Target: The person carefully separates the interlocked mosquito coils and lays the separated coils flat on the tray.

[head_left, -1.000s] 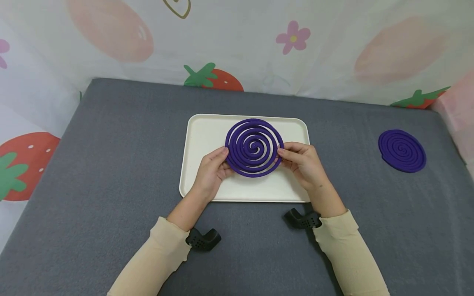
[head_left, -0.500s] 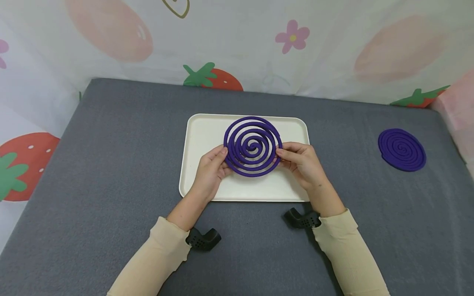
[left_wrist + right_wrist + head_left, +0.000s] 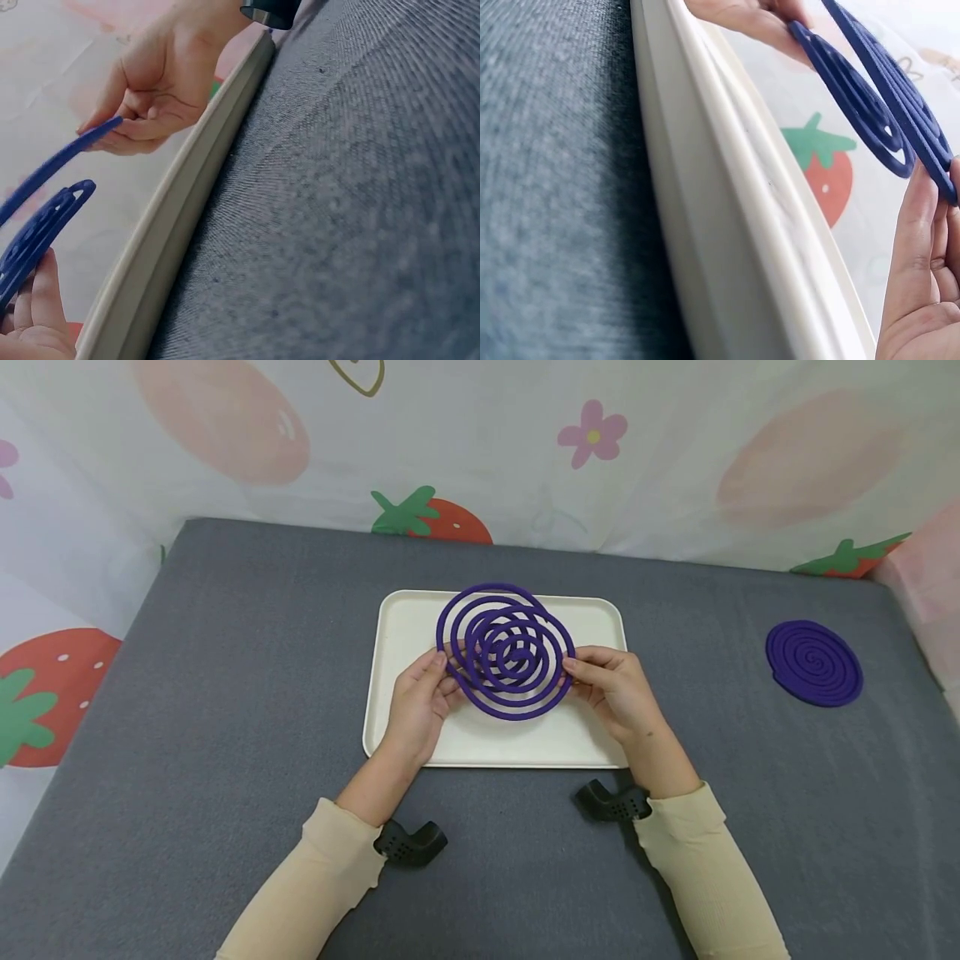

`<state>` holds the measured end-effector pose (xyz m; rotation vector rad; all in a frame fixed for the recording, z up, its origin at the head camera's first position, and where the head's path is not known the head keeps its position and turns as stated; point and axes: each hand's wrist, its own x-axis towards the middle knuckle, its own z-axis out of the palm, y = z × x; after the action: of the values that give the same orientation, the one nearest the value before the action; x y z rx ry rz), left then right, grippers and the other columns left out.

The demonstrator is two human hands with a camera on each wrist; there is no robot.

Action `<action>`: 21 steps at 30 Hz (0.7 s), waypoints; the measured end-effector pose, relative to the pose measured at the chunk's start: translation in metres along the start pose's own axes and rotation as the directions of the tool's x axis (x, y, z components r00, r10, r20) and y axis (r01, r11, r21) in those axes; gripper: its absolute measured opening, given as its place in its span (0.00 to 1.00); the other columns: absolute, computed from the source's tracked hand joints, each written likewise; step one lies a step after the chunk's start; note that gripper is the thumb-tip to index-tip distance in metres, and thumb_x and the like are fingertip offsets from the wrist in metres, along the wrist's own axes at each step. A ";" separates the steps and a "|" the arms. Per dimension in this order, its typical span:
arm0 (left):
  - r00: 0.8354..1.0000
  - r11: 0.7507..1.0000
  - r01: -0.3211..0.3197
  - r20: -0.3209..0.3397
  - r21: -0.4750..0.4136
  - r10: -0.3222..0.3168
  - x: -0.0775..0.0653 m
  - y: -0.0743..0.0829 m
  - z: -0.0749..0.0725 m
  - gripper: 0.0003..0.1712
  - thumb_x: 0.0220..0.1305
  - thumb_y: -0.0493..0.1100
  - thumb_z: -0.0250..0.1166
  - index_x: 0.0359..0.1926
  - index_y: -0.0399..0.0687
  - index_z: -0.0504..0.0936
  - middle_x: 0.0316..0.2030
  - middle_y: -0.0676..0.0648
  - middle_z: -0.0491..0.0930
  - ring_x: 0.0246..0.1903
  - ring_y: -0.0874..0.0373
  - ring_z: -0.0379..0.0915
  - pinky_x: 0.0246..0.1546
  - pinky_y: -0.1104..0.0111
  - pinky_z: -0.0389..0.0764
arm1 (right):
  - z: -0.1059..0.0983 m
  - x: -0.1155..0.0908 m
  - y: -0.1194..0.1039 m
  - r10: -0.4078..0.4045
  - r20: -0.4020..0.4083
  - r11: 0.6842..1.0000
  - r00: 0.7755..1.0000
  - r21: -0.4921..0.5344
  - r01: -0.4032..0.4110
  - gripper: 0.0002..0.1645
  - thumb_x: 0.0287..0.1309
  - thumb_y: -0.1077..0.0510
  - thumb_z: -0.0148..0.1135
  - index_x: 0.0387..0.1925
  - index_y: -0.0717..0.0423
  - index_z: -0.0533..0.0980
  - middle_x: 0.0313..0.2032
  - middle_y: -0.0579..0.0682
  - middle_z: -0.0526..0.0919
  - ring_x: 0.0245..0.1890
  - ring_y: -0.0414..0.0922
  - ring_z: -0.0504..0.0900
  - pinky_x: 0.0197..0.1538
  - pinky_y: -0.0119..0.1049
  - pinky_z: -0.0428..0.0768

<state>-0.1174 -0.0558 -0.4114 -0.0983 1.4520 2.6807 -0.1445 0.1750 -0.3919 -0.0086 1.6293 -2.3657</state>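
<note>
- Head view, far left: white printed cloth (image 3: 82,539) beside the grey, finely ribbed surface (image 3: 247,735).
- Left hand (image 3: 416,700) next, and its grip is narrow, pinching the left edge of the left spiral (image 3: 838,90).
- That left spiral, purple, slender-coiled and almost circular, is up over the cream tray (image 3: 450,745), face towards the head camera; the wrist views catch it nearly edge-on.
- The tray itself: smooth, rounded corners, long axis left to right.
- Crossing over in head view, the right spiral (image 3: 889,94), same round shape and facing; a gap shows in the wrist views, any join impossible to tell.
- Right hand (image 3: 615,696), another narrow grip, pinching the right spiral's right edge.
- And far right, a tightly wound purple coil (image 3: 813,664), flat on the surface!
</note>
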 end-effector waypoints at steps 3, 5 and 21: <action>1.000 1.000 0.005 -0.019 -0.011 -0.005 0.000 0.002 -0.001 0.21 0.75 0.37 0.39 0.58 0.24 0.66 0.41 0.48 0.82 0.41 0.60 0.80 0.45 0.67 0.81 | 0.000 0.000 -0.001 0.005 -0.018 1.000 1.000 0.008 -0.005 0.20 0.60 0.76 0.51 0.25 0.55 0.84 0.24 0.48 0.83 0.23 0.39 0.80 0.29 0.27 0.80; 1.000 1.000 0.009 -0.022 -0.012 -0.009 0.000 0.003 -0.001 0.21 0.76 0.37 0.39 0.60 0.24 0.65 0.43 0.46 0.81 0.43 0.59 0.80 0.47 0.65 0.80 | 0.000 0.001 -0.001 0.009 -0.032 1.000 0.999 0.015 -0.008 0.20 0.61 0.75 0.51 0.25 0.55 0.84 0.24 0.48 0.83 0.23 0.39 0.80 0.29 0.27 0.80; 0.993 0.998 -0.062 -0.100 0.004 0.062 0.002 0.007 -0.007 0.15 0.69 0.31 0.50 0.55 0.28 0.70 0.40 0.46 0.82 0.41 0.59 0.80 0.41 0.68 0.82 | -0.004 0.005 -0.003 0.015 -0.137 0.995 0.990 0.102 -0.001 0.17 0.63 0.72 0.52 0.24 0.57 0.82 0.24 0.49 0.83 0.24 0.40 0.81 0.30 0.27 0.81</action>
<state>-0.1201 -0.0653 -0.4089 -0.1931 1.5079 2.7613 -0.1501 0.1786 -0.3916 0.1845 1.5612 -2.4898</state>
